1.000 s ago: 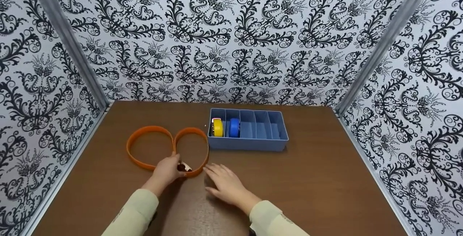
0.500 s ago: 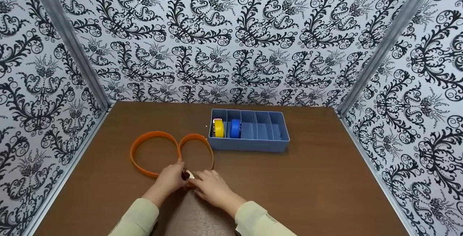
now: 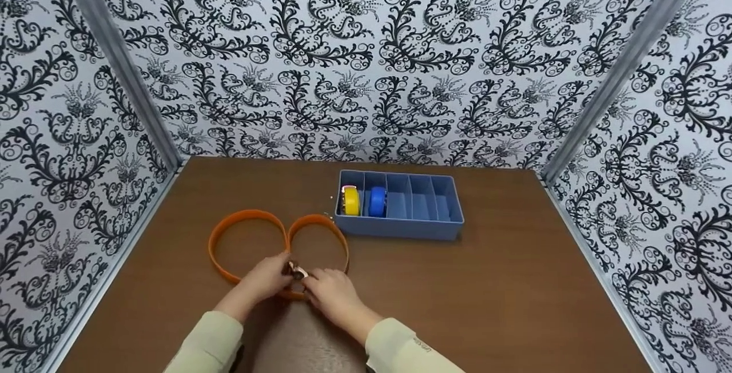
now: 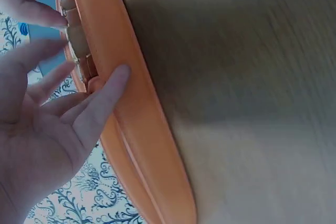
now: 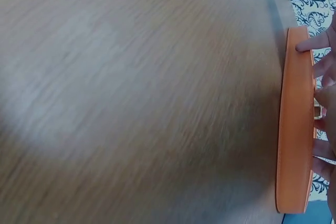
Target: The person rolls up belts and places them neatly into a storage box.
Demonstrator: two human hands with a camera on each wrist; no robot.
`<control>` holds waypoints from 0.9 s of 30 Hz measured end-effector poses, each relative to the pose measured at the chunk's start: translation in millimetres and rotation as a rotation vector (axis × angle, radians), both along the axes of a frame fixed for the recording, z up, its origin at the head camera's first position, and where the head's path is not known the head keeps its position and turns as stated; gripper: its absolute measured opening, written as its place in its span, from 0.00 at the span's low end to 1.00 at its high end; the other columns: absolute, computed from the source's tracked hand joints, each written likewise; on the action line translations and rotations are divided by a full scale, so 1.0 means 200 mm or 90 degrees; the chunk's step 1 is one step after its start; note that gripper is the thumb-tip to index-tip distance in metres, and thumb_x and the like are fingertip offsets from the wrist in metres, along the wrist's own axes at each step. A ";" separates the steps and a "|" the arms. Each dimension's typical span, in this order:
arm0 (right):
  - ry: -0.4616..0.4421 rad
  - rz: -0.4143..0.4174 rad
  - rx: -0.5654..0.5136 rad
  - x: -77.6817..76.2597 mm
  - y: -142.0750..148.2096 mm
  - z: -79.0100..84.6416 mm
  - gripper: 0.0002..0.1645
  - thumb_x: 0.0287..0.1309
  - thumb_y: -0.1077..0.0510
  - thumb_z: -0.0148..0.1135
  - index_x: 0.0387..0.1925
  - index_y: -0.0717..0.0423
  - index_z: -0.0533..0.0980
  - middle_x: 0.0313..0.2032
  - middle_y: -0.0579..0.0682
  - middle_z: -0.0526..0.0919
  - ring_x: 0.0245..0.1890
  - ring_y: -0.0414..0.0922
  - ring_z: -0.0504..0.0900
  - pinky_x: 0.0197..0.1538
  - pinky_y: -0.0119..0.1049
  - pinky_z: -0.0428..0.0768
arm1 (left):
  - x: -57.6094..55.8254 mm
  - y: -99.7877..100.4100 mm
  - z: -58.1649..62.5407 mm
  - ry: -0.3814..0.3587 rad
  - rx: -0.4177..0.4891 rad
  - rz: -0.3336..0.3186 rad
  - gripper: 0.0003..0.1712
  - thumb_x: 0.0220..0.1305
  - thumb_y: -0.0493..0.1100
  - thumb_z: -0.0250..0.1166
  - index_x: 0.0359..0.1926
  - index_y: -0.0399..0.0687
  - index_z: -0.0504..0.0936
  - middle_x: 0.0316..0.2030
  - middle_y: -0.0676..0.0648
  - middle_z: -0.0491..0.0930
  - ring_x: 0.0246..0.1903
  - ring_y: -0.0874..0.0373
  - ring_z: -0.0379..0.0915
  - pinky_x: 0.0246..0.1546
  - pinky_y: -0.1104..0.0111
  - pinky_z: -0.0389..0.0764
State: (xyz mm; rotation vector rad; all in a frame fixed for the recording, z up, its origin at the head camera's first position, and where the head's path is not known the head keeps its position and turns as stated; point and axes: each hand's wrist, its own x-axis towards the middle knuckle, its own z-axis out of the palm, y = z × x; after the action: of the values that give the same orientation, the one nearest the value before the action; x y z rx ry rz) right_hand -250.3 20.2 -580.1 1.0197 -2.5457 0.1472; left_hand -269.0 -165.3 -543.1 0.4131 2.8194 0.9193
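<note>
An orange belt (image 3: 251,214) stands on its edge on the table, bent into two loops side by side. Its gold-coloured buckle (image 4: 77,39) lies between my hands, inside the right-hand loop. With the thumb on the strap's near face and fingers behind it, my left hand (image 3: 265,277) grips the belt beside the buckle. My right hand (image 3: 334,296) pinches at the buckle end from the other side, its fingertips close to the left ones. In the right wrist view the strap (image 5: 295,129) hides part of the fingers and most of the buckle.
Behind the belt's right loop stands a blue-grey box (image 3: 400,228) with several compartments. A rolled yellow belt (image 3: 351,201) sits in its leftmost compartment, a rolled blue one (image 3: 377,201) beside it. Patterned walls (image 3: 366,75) enclose the brown table (image 3: 503,281).
My right hand has moved left from the loop's outer side to the buckle and taken hold there. The belt has come slightly nearer to me, my left hand still holding it.
</note>
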 end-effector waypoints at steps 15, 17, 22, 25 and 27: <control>-0.116 0.025 0.030 -0.01 -0.02 0.04 0.21 0.62 0.50 0.63 0.55 0.51 0.79 0.57 0.51 0.76 0.52 0.47 0.77 0.52 0.41 0.77 | -0.01 0.10 -0.11 0.218 -0.003 0.172 0.10 0.50 0.24 0.65 0.29 0.41 0.79 0.25 0.46 0.77 0.27 0.48 0.76 0.30 0.54 0.78; -0.083 0.018 0.023 -0.01 -0.02 0.03 0.15 0.61 0.52 0.64 0.48 0.51 0.83 0.49 0.49 0.80 0.45 0.46 0.79 0.46 0.39 0.78 | -0.01 0.11 -0.11 0.214 0.000 0.172 0.10 0.50 0.23 0.64 0.30 0.41 0.79 0.25 0.46 0.77 0.28 0.48 0.76 0.30 0.54 0.78; -0.019 -0.026 0.010 -0.02 0.02 0.02 0.07 0.56 0.52 0.69 0.28 0.49 0.83 0.30 0.44 0.75 0.32 0.43 0.77 0.34 0.36 0.78 | 0.00 0.09 -0.13 0.209 0.006 0.160 0.11 0.52 0.23 0.62 0.32 0.42 0.78 0.25 0.45 0.80 0.27 0.48 0.78 0.29 0.54 0.78; 0.000 -0.046 0.010 -0.02 0.03 0.03 0.11 0.53 0.50 0.71 0.21 0.49 0.82 0.27 0.44 0.73 0.28 0.43 0.77 0.31 0.37 0.77 | 0.01 0.07 -0.14 0.211 0.016 0.156 0.13 0.52 0.22 0.60 0.37 0.38 0.78 0.27 0.42 0.81 0.29 0.45 0.79 0.31 0.52 0.78; -0.003 -0.057 0.013 -0.02 0.04 0.03 0.13 0.51 0.49 0.71 0.18 0.49 0.81 0.26 0.43 0.72 0.27 0.44 0.76 0.29 0.37 0.76 | 0.02 0.06 -0.14 0.198 0.021 0.156 0.14 0.51 0.20 0.58 0.38 0.36 0.79 0.28 0.42 0.81 0.31 0.44 0.79 0.33 0.52 0.79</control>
State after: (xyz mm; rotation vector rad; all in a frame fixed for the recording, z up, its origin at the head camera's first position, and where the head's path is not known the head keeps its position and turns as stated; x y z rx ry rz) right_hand -253.9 27.7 -574.0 0.9125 -2.5961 0.0993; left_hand -265.4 -154.1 -571.6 0.2353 3.1979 1.0267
